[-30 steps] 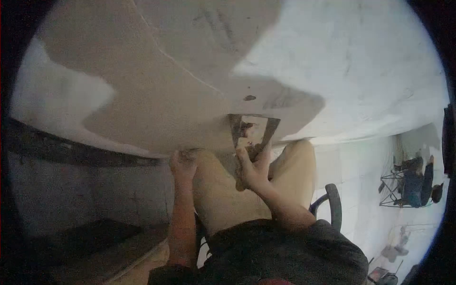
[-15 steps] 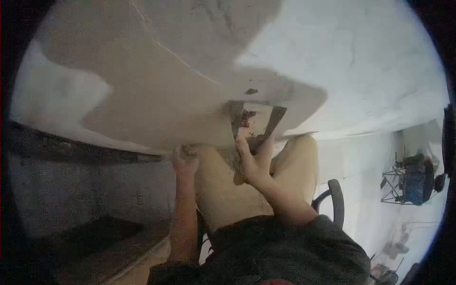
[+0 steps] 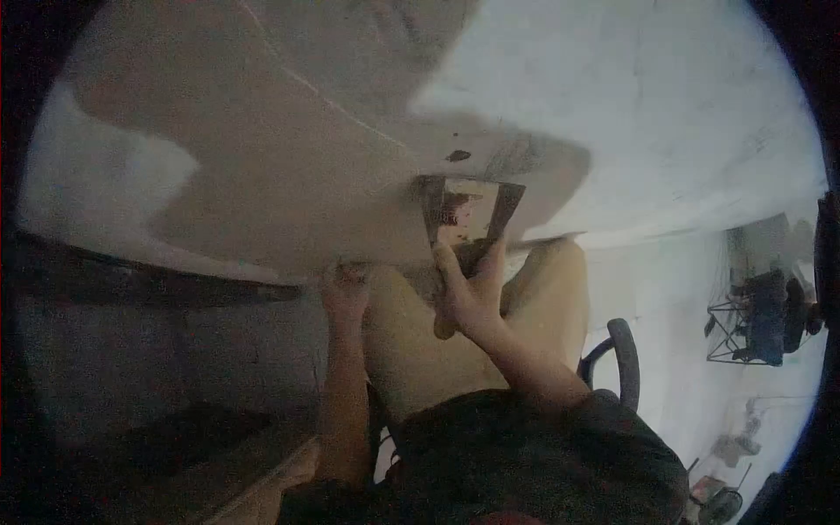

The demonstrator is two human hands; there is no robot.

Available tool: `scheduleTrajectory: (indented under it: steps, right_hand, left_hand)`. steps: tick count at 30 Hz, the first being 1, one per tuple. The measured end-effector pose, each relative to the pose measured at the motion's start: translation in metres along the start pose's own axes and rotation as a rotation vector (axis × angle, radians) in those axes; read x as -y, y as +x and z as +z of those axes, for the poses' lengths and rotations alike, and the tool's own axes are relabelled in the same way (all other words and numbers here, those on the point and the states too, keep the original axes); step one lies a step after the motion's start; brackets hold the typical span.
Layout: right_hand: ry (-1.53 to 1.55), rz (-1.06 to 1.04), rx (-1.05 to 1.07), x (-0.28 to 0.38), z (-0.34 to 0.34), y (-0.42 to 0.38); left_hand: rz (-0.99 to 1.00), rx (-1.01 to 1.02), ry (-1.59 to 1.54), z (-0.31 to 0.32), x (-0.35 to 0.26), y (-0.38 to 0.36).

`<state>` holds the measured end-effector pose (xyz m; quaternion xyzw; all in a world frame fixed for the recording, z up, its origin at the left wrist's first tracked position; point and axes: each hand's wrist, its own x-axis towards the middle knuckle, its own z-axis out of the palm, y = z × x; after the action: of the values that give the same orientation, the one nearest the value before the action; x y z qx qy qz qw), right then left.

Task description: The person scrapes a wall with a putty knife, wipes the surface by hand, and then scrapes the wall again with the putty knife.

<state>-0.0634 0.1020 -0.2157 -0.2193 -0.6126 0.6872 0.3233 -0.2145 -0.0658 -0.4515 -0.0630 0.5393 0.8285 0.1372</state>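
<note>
My right hand is wrapped round the handle of a wide, flat scraper. Its trapezoid blade carries a pale label with dark and red print, and the broad end rests on or just above a large pale surface near the edge. Just beyond the blade lies a small dark spot. To the left, beside my knee, my left hand is at the edge of the surface with its fingers curled. Whatever may be inside those fingers is hidden.
The surface bears a thin pale line and large grey-brown areas beside whiter ones. My legs are under its near edge. A black chair armrest shows at the right, with a dark blue item on a metal frame farther off.
The scraper and my right hand have shifted very slightly toward the far side. The whole picture is darker, and the view has moved a little. My left hand stays curled at the edge.
</note>
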Motion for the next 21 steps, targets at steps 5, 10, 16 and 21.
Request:
scheduleTrajectory:
  steps: [5,10,16,21]
  right_hand:
    - [-0.236,-0.31,-0.011,-0.009,-0.006,0.017]
    - [-0.057,-0.009,0.008,0.0,-0.006,0.004]
    - [-0.262,-0.388,-0.015,-0.003,-0.005,0.013]
    - [-0.193,-0.3,-0.001,0.002,-0.007,0.016]
  left_hand:
    - [-0.398,-0.095,-0.725,0.054,-0.048,-0.021]
    - [-0.408,-0.147,-0.642,0.05,-0.044,-0.029]
    - [-0.434,-0.123,-0.694,0.05,-0.041,-0.029]
    - [-0.456,-0.079,-0.709,0.056,-0.044,-0.025]
